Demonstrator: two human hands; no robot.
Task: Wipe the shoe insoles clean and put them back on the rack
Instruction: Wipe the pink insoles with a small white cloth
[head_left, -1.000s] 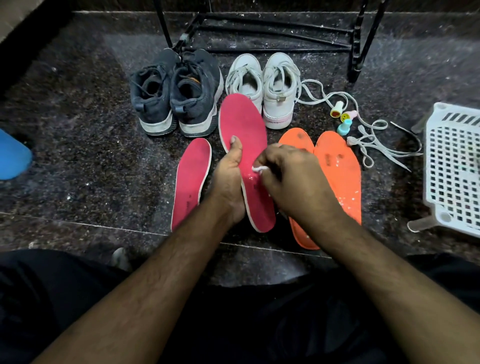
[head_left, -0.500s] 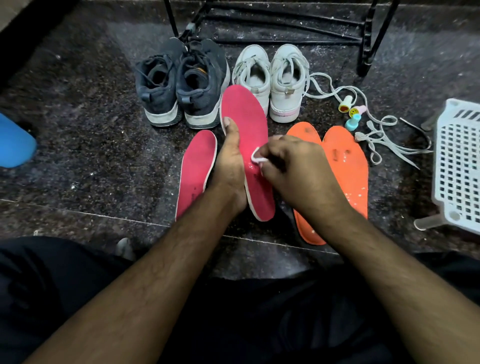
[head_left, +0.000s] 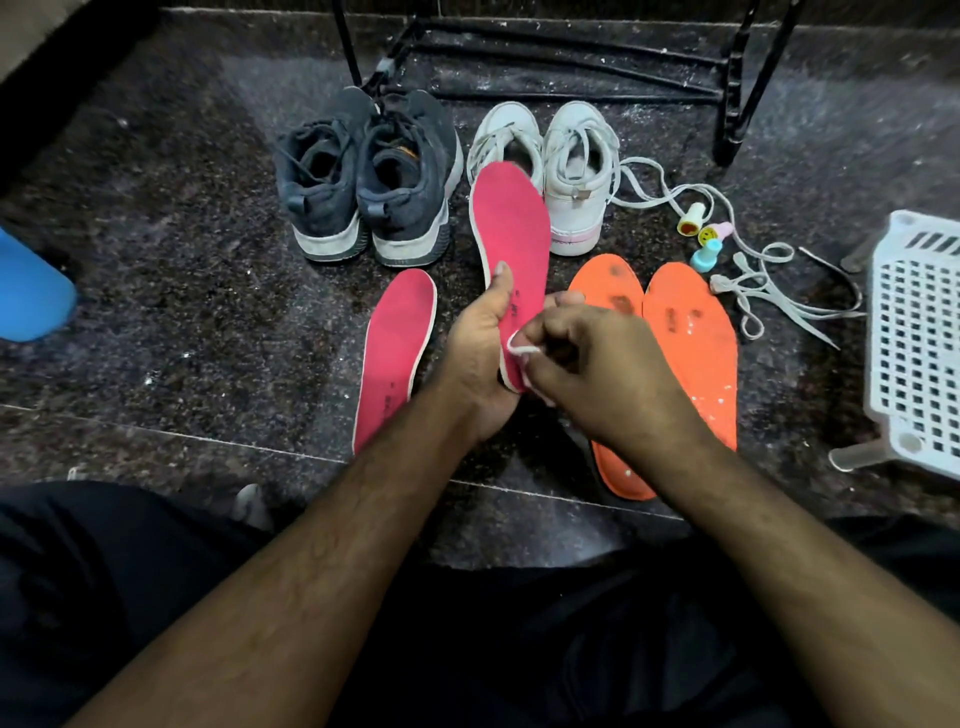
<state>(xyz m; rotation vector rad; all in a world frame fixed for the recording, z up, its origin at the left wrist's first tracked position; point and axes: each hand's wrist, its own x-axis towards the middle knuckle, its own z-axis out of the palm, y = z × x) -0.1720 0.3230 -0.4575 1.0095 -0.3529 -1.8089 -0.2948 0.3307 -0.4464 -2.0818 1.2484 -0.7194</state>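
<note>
Insoles, four in all, sit at mid-frame. One pink insole (head_left: 511, 234) is held up off the floor: the left hand (head_left: 478, 358) grips its heel end, thumb on the top face, while the right hand (head_left: 587, 369) pinches a small white wipe (head_left: 521, 347) against its lower part. The second pink insole (head_left: 397, 353) lies on the floor just left of the hands. Two orange insoles (head_left: 685, 353) lie side by side to the right, showing dark smudges and white specks, so they look unwiped. The rack (head_left: 571, 57) at the top of the frame holds no insoles in its visible part. By my reading the task is early: wiping is under way on one insole, and nothing is back on the rack yet.
</note>
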